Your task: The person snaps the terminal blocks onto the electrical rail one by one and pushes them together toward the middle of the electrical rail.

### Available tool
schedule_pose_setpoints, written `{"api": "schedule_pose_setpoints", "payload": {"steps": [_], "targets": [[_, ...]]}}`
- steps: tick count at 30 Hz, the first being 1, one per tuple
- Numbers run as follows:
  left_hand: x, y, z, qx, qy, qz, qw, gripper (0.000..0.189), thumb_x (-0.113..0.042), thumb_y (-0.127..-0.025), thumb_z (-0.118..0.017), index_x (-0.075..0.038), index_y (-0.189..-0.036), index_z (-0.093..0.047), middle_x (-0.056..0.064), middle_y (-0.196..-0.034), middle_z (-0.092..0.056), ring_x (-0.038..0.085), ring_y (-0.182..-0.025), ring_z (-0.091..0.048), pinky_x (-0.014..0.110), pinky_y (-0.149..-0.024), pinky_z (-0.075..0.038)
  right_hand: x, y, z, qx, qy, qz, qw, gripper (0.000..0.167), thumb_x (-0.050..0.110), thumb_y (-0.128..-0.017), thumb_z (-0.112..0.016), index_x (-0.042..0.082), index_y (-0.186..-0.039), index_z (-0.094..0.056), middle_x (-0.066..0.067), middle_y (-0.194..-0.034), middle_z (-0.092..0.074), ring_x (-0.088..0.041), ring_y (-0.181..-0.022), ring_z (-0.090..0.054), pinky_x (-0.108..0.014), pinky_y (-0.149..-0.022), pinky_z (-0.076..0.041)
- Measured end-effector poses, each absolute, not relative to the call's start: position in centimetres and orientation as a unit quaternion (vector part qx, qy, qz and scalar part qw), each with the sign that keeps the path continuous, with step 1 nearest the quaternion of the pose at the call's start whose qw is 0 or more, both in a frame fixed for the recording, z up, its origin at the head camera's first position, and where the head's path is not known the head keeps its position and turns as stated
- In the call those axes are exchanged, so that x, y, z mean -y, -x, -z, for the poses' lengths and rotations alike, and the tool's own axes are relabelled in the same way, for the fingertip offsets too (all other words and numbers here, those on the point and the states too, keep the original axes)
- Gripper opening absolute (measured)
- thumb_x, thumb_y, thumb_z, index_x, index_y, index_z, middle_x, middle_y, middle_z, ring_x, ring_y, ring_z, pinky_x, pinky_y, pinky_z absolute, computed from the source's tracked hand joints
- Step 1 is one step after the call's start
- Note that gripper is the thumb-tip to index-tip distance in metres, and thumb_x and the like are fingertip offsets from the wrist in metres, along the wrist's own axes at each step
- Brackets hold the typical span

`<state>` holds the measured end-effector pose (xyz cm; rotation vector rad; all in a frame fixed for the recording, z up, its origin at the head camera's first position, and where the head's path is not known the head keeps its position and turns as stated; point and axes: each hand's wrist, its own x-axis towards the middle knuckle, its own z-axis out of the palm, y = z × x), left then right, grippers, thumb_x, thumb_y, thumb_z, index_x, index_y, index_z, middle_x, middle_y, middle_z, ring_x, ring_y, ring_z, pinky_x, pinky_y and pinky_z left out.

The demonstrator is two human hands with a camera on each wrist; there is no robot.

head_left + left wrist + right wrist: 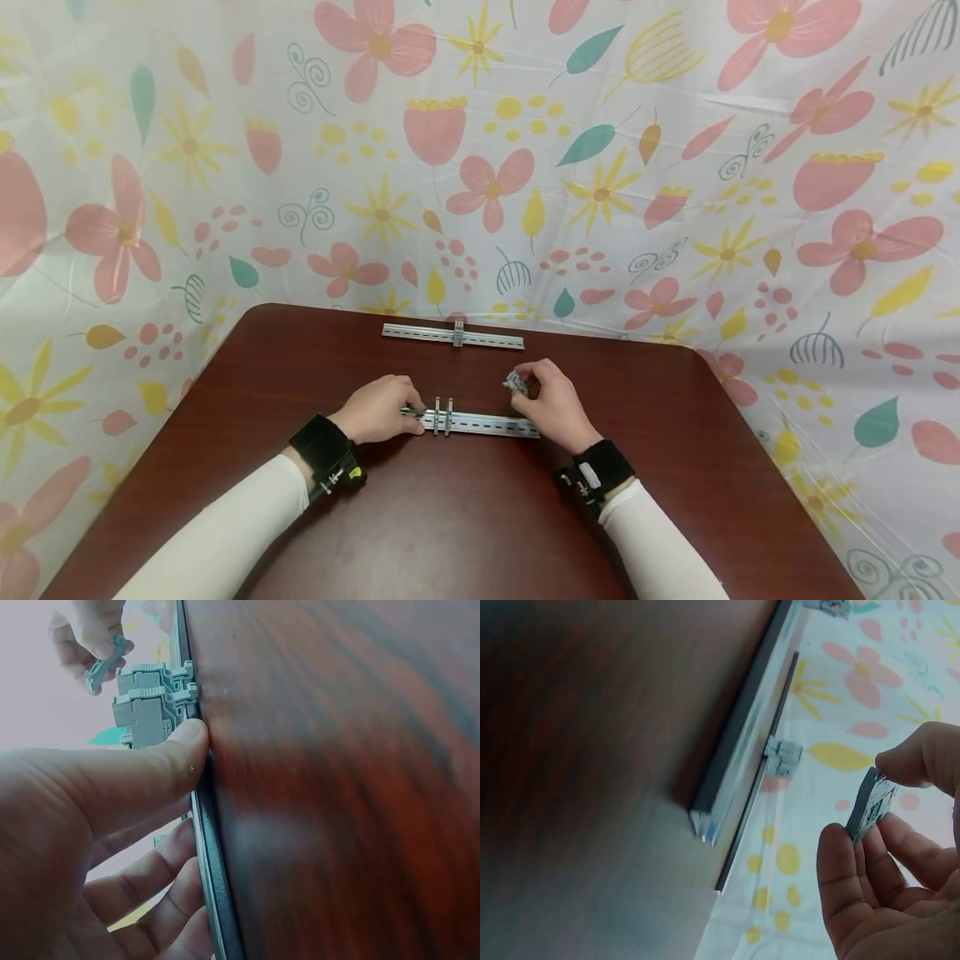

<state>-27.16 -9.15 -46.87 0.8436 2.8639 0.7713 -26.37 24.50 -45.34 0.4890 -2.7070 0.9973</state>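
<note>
My left hand [381, 408] grips the left end of the nearer slotted metal DIN rail [487, 424], its thumb along the near edge beside the blocks and its other fingers on the far side. Two thin grey terminal blocks [146, 709] stand upright on this rail, slightly apart, just right of that hand. Over the rail's right end, my right hand [553, 402] pinches a small flat grey terminal block [874, 802] between thumb and fingertips. This piece is held up apart from the rail and tilted.
A second slotted rail [491, 340] lies farther back on the dark red-brown table [450, 517], with a grey block cluster [458, 332] near its middle. Behind the table's far edge hangs a flower-print curtain [525, 125]. Each wrist wears a black camera strap [322, 450].
</note>
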Motion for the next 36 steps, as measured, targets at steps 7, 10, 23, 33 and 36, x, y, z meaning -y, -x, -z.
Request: {"api": "schedule_pose_setpoints", "payload": {"steps": [7, 10, 23, 33, 36], "targets": [[9.3, 27.2, 46.9, -0.926, -0.277, -0.254, 0.032, 0.026, -0.028, -0.091, -0.095, -0.017, -0.113, -0.087, -0.006, -0.110, -0.073, 0.020, -0.107, -0.069, 0.041, -0.091, -0.059, -23.1, 26.3, 45.6, 0.918, -0.176, -0.340, 0.101, 0.038, 0.009, -0.097, -0.081, 0.008, -0.133, -0.073, -0.003, -0.115, -0.063, -0.021, -0.091, -0.059, -0.034, -0.077, -0.051], [9.4, 27.3, 46.9, -0.924, -0.280, -0.259, 0.036, 0.026, -0.028, -0.092, -0.095, -0.017, -0.114, -0.087, -0.006, -0.110, -0.072, 0.019, -0.106, -0.068, 0.041, -0.092, -0.058, -22.4, 26.3, 45.5, 0.916, -0.184, -0.341, 0.105, 0.037, 0.010, -0.096, -0.082, 0.007, -0.133, -0.074, -0.002, -0.115, -0.063, -0.020, -0.091, -0.060, -0.034, -0.077, -0.052], [9.6, 27.3, 45.9, -0.898, -0.283, -0.336, 0.024, 0.030, -0.034, -0.105, -0.081, -0.012, -0.125, -0.083, -0.003, -0.116, -0.076, 0.019, -0.109, -0.070, 0.043, -0.095, -0.058, -19.8, 26.0, 44.9, 0.907, -0.224, -0.340, 0.105, 0.037, 0.009, -0.098, -0.083, 0.006, -0.133, -0.073, -0.001, -0.115, -0.063, -0.018, -0.095, -0.061, -0.035, -0.082, -0.054], [9.1, 27.1, 45.1, -0.842, -0.248, -0.477, 0.040, 0.028, -0.033, -0.110, -0.074, -0.011, -0.122, -0.085, -0.002, -0.110, -0.081, 0.015, -0.094, -0.068, 0.040, -0.086, -0.056, -17.1, 25.9, 44.7, 0.894, -0.285, -0.324, 0.119, 0.034, 0.007, -0.100, -0.082, 0.004, -0.132, -0.072, -0.005, -0.116, -0.062, -0.022, -0.095, -0.062, -0.036, -0.083, -0.056], [9.1, 27.1, 45.1, -0.834, -0.250, -0.488, 0.052, 0.027, -0.032, -0.111, -0.073, -0.010, -0.120, -0.086, 0.002, -0.109, -0.082, 0.017, -0.094, -0.069, 0.040, -0.085, -0.056, -16.4, 25.8, 44.7, 0.891, -0.298, -0.320, 0.119, 0.034, 0.007, -0.100, -0.083, 0.005, -0.132, -0.072, -0.005, -0.117, -0.062, -0.023, -0.097, -0.064, -0.035, -0.085, -0.057]]}}
